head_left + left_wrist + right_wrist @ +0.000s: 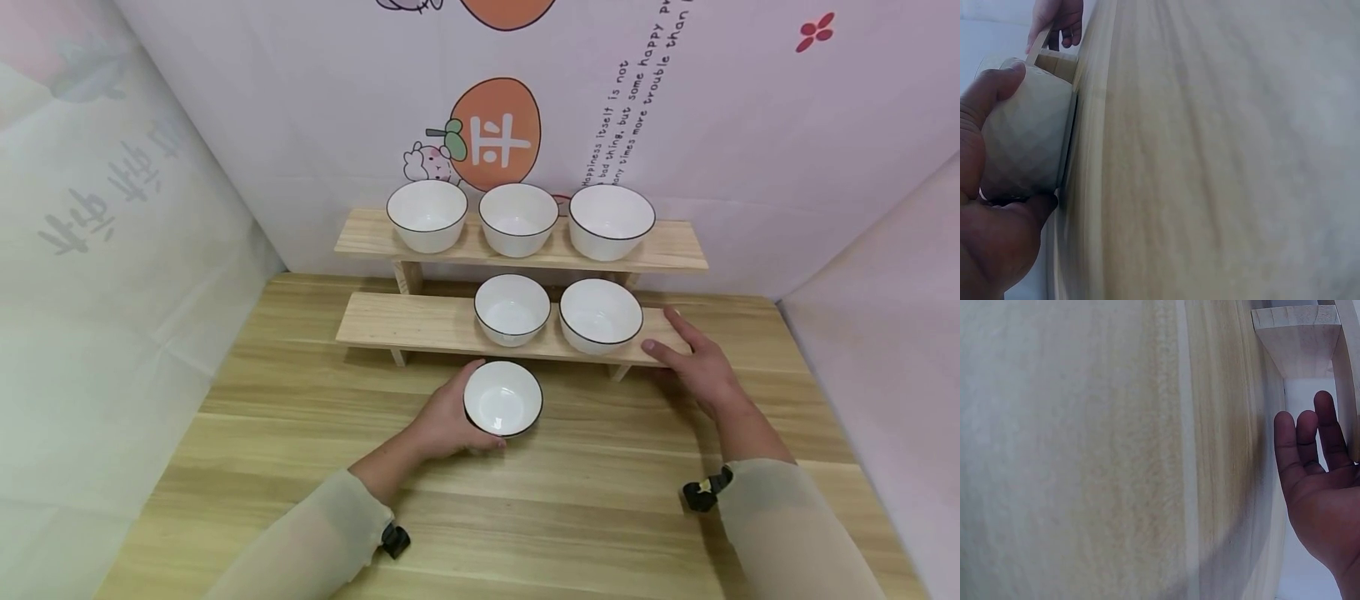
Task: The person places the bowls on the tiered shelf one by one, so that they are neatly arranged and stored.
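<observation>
My left hand [450, 419] holds a white bowl [502, 398] with a dark rim, just in front of the lower wooden shelf [412, 321]. The thumb and fingers curve around its side. In the left wrist view the outer wall of that bowl [1029, 128] has a diamond pattern. At the right end of the lower shelf, my right hand [701, 367] grips the board, thumb on the front edge and a finger at the back edge. Below the board, several fingers [1307, 444] extend in the right wrist view. Two white bowls [512, 310] [600, 315] stand on this shelf.
Behind and higher, an upper wooden shelf [678, 242] carries three white bowls [427, 215] [518, 218] [611, 221] in a row. Both shelves stand on a wood-grain table [525, 525]. A printed white backdrop [322, 108] rises behind and at both sides.
</observation>
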`<state>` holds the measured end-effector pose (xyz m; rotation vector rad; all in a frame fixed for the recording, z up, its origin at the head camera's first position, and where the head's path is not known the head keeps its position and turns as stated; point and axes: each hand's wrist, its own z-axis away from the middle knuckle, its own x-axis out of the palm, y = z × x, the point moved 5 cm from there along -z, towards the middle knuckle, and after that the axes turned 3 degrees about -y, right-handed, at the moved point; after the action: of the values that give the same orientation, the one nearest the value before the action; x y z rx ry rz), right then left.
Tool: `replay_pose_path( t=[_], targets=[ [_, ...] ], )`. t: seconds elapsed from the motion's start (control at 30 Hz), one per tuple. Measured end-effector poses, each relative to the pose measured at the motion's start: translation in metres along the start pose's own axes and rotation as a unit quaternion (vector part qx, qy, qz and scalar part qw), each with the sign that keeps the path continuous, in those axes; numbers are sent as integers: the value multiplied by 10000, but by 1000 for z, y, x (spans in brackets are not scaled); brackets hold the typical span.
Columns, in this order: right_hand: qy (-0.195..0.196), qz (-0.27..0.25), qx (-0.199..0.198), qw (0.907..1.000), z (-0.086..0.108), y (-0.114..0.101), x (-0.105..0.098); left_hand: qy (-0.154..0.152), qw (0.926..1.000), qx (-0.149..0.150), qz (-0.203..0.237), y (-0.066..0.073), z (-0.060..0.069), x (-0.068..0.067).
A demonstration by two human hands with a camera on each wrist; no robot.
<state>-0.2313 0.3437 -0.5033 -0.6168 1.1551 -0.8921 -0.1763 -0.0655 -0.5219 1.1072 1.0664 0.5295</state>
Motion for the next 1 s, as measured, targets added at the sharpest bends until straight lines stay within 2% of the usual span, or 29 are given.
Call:
replay_pose_path(
  t=[0.3, 0.53, 0.8, 1.0],
  targets=[
    [-48, 37, 84, 9999, 1, -1, 0, 82, 10000, 30, 30, 0, 1, -5],
    [-46, 40, 94, 9999, -1, 0, 0, 190, 9998, -77, -58, 4, 8, -13],
    [-26, -10, -12, 10000, -1, 0, 0, 373, 9992, -91, 56, 8, 15, -25],
    [-5, -61, -138, 9999, 0, 0, 0, 472, 9987, 107, 184, 14, 18, -33]
  ],
)
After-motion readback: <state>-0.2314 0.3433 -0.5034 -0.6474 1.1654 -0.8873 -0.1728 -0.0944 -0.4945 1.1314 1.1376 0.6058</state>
